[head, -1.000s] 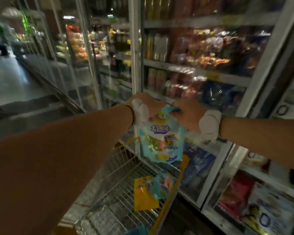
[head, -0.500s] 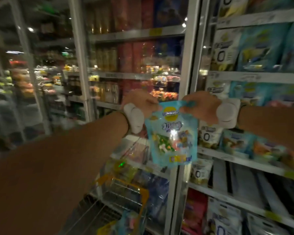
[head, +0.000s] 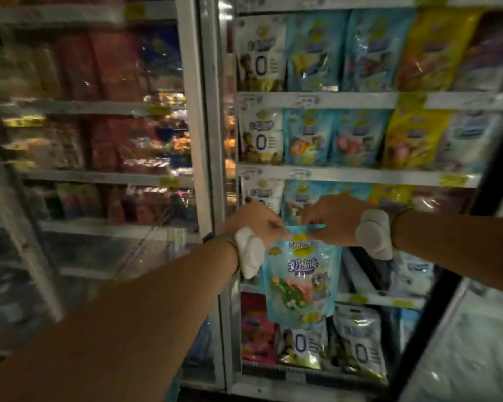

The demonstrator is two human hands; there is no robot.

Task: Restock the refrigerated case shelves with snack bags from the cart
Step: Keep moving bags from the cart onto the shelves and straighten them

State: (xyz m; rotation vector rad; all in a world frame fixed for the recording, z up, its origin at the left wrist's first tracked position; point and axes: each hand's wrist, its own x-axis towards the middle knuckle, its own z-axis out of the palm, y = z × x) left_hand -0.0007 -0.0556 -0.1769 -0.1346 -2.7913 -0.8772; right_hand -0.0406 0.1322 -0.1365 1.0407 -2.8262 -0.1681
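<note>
While facing the case shelf (head: pixel 357 176), I pinch the bag (head: pixel 301 274) by its top. Left hand (head: pixel 256 220) and right hand (head: pixel 336 217) both grip it.

Pretty sure I'm looking at a supermarket chiller aisle. There's a glass door (head: pixel 84 169) on the left, and shelves (head: pixel 346 174) with price tags (head: pixel 453 180) stacked with snack bags (head: pixel 308 137).

Held snack bag (head: pixel 301 274) was light blue with yellow emblem, purple lettering, shelf bags (head: pixel 311 53) blue, white, yellow, shelf edges (head: pixel 317 100) white with yellow tags.
</note>
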